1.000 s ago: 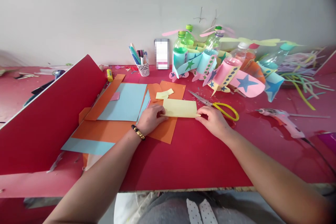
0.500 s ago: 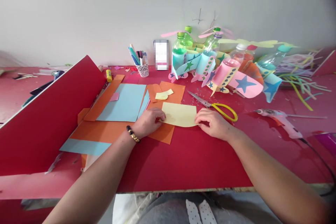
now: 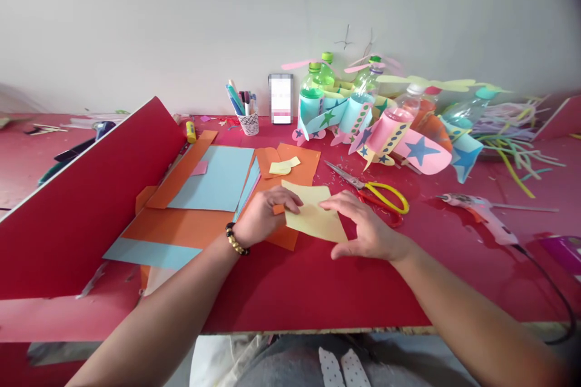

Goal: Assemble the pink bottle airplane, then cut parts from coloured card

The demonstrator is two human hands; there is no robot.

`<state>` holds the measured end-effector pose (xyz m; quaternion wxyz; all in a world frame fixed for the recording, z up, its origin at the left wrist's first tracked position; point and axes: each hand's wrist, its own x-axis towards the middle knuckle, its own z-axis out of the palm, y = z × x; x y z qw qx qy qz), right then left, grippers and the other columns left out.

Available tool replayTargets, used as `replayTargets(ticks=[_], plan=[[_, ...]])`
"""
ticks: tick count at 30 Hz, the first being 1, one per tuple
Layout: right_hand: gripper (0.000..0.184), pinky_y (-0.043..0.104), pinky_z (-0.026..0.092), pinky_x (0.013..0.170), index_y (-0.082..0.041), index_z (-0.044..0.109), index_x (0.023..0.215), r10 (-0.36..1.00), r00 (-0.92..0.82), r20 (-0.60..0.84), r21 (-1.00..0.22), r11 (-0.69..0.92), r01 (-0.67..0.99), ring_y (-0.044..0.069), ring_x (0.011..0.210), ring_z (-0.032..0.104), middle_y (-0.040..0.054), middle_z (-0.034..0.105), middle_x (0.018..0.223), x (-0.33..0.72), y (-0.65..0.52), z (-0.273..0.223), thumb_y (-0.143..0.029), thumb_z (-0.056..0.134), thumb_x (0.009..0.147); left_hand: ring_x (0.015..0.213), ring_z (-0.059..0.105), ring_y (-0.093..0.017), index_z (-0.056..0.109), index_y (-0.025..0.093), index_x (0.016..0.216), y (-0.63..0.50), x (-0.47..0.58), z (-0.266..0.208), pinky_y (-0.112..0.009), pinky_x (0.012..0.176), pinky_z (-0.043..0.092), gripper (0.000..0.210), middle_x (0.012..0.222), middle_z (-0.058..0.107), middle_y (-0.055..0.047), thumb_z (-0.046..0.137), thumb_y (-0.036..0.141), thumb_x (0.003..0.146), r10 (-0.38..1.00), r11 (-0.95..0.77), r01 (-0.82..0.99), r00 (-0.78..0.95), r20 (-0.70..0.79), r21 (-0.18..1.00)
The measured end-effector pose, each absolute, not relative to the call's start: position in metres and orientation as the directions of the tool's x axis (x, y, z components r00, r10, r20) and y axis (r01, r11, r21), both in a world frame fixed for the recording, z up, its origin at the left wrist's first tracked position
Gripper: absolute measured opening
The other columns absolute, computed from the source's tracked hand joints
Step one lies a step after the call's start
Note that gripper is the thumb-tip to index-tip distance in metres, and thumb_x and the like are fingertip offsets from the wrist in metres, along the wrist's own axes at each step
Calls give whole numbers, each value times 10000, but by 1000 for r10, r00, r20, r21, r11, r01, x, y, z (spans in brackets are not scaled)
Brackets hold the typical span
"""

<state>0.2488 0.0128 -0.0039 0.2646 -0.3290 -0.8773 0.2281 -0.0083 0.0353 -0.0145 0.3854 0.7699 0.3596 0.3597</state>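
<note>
A pale yellow sheet of paper point(image 3: 313, 213) lies turned at a slant over the red tabletop, partly above an orange sheet. My left hand point(image 3: 267, 211), with a beaded bracelet on its wrist, grips the sheet at its left edge. Over the right edge, my right hand point(image 3: 363, 230) has its thumb and fingers spread apart; the fingertips reach the paper or hover just above it. Behind that hand lie scissors point(image 3: 385, 193) with yellow and red handles. Small yellow paper scraps point(image 3: 284, 165) rest on orange paper point(image 3: 299, 157) beyond the sheet.
Orange and light blue sheets point(image 3: 213, 178) are stacked to the left, beside a slanted red board point(image 3: 91, 193). Decorated bottle planes point(image 3: 399, 121) stand at the back, near a pen cup point(image 3: 249, 123) and a phone point(image 3: 281, 100). A corded glue gun point(image 3: 485, 217) lies right.
The yellow sheet has turned clockwise and its right side has come nearer. My right hand has loosened its pinch and spread its fingers. My left hand has shifted slightly right, still holding the sheet.
</note>
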Motion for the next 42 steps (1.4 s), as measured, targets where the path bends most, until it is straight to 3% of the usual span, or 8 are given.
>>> replayTargets(ticks=[3, 6, 10, 13, 21, 25, 31, 42], plan=[[863, 510, 329, 1089, -216, 434, 1376, 649, -698, 302, -483, 736, 475, 349, 1284, 419, 158, 487, 1373, 261, 20, -5, -594, 747, 665, 861, 645, -197, 633, 171, 699, 41, -18, -11, -343, 753, 538, 183, 936, 681, -92, 694, 329, 770, 878, -295, 65, 412, 243, 953], [372, 503, 393, 1030, -257, 535, 1230, 651, -649, 393, -448, 752, 483, 300, 1226, 476, 118, 561, 1292, 261, 24, -12, -332, 615, 874, 843, 649, -199, 598, 170, 663, 46, -22, -14, -333, 709, 543, 234, 950, 682, -92, 719, 356, 735, 882, -236, -8, 419, 217, 972], [184, 435, 471, 845, -234, 610, 905, 665, -559, 496, -334, 740, 584, 250, 910, 563, 73, 648, 895, 255, 26, -21, -110, 475, 900, 1031, 613, -231, 658, 181, 774, 53, -25, -21, -400, 874, 504, 59, 1134, 659, -93, 601, 170, 763, 921, -352, 337, 291, 259, 873], [208, 413, 449, 778, -205, 616, 809, 673, -594, 441, -168, 712, 682, 249, 823, 512, 84, 609, 807, 251, 25, -25, -61, 475, 859, 1109, 563, -215, 671, 199, 914, 54, -29, -18, -408, 948, 453, 319, 1140, 653, -67, 459, 35, 742, 915, -392, 551, 152, 373, 737], [143, 375, 389, 687, -190, 601, 744, 664, -678, 316, -17, 719, 695, 243, 781, 466, 75, 547, 763, 232, 16, -30, -103, 519, 823, 999, 552, -235, 577, 201, 1084, 22, -4, -4, -335, 830, 476, 526, 1071, 612, -70, 786, 414, 652, 704, -618, 507, 697, 137, 601], [144, 364, 403, 727, -189, 596, 764, 668, -686, 287, -130, 737, 664, 239, 828, 492, 74, 579, 803, 231, 17, -30, -80, 519, 819, 890, 558, -198, 600, 201, 825, 22, 1, -9, -298, 761, 441, 27, 900, 619, -40, 613, 224, 829, 735, -637, 624, 669, 113, 452], [146, 328, 447, 710, -202, 616, 756, 797, -545, 259, -488, 595, 639, 210, 770, 556, 54, 630, 761, 247, 30, -33, -204, 562, 892, 782, 582, -175, 619, 204, 769, 39, -13, -20, -273, 679, 408, 63, 824, 639, -26, 589, 208, 824, 832, -514, 716, 551, 70, 472], [265, 293, 422, 656, -195, 557, 628, 921, -333, 203, -417, 389, 821, 182, 709, 566, 27, 557, 733, 252, 37, -43, -269, 587, 881, 680, 566, -155, 585, 214, 804, 48, -11, -31, -263, 606, 348, 137, 753, 656, 5, 529, 326, 861, 938, -302, 784, 345, 25, 542]])
